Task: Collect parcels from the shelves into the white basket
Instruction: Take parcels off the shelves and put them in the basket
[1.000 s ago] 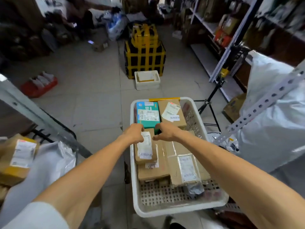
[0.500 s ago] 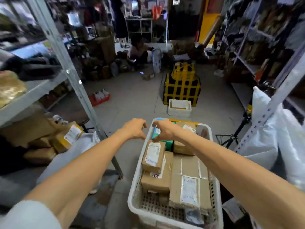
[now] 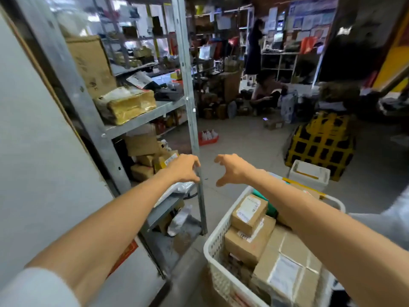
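Shelving: grey metal shelf rack (image 3: 146,117) at left, holding a yellow-taped parcel (image 3: 130,106) and brown cardboard boxes (image 3: 143,151) below.
Basket: white perforated plastic basket (image 3: 218,247) at lower right, filled with brown labelled cardboard parcels (image 3: 249,212).
Left hand (image 3: 182,168): empty, fingers curled loosely, in front of the rack's upright.
Right hand (image 3: 231,168): empty, fingers spread, raised beyond the basket.

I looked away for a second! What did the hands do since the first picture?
Both hands let go of the small parcel in the basket and lifted up and away toward the shelves on the left. Now the left hand and right hand hang open and empty. The view swung left too. The parcels stayed in the basket.
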A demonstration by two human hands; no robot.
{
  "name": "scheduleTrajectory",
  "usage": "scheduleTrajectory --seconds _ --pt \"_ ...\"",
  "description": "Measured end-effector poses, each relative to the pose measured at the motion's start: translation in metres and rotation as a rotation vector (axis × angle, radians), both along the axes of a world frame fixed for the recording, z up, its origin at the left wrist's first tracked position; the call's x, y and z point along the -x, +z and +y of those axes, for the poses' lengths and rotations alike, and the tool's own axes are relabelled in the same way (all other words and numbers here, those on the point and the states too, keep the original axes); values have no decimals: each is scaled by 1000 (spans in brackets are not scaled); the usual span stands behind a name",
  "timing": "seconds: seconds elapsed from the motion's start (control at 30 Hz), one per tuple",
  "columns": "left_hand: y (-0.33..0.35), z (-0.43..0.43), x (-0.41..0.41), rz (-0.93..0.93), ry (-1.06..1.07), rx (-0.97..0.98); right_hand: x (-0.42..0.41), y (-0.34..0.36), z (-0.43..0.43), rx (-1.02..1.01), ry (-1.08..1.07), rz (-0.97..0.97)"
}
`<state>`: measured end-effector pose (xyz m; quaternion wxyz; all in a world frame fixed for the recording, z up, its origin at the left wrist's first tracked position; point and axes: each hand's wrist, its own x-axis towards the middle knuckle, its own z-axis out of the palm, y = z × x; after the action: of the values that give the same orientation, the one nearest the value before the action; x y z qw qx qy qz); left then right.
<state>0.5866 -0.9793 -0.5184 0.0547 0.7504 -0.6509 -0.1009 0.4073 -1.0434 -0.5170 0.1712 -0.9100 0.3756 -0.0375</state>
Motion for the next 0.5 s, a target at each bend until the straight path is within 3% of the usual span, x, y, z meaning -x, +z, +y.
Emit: scheduleTrajectory --seconds 0.27,0.5 --pt "10 180 -53 67 415 15 -91 23 120 50 369 48" --pt "29 401 -78 -58 861 -81 -186 43 276 7 761 -8"
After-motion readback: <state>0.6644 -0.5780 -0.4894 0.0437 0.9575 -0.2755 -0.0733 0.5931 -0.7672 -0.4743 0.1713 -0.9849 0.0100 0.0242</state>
